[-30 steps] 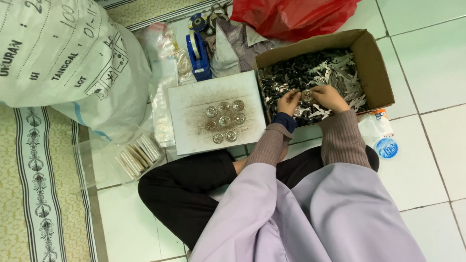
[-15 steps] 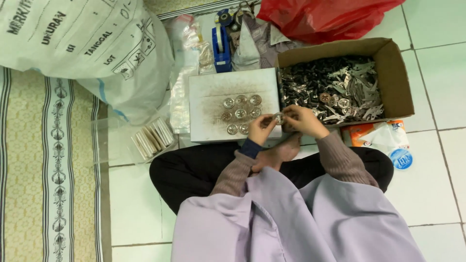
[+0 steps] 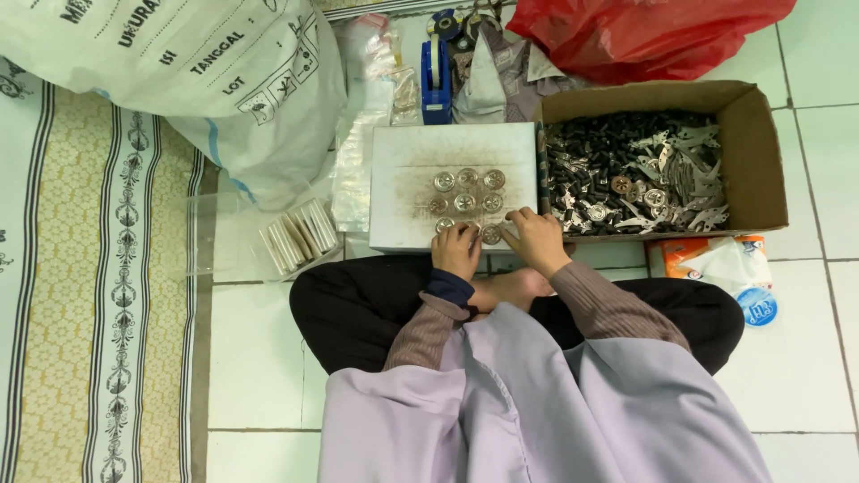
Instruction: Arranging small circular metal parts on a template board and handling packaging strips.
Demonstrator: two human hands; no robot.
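Metal discs [image 3: 465, 201] on board's [image 3: 403, 161] near edge; hands [image 3: 497, 243] pinching one disc

White tiled floor [image 3: 259, 358] carries everything. Upper left: large white sack [image 3: 179, 80], patterned mat [image 3: 80, 295] beneath. Centre: flat grey board [image 3: 403, 170]. Upper right: red plastic bag [image 3: 644, 31], open cardboard box [image 3: 756, 161]. Right edge: tissue packet [image 3: 716, 264].

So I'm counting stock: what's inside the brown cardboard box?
The brown cardboard box holds a heap of small dark and silvery metal parts, with a few round discs among them. Deeper layers and the box floor are covered.
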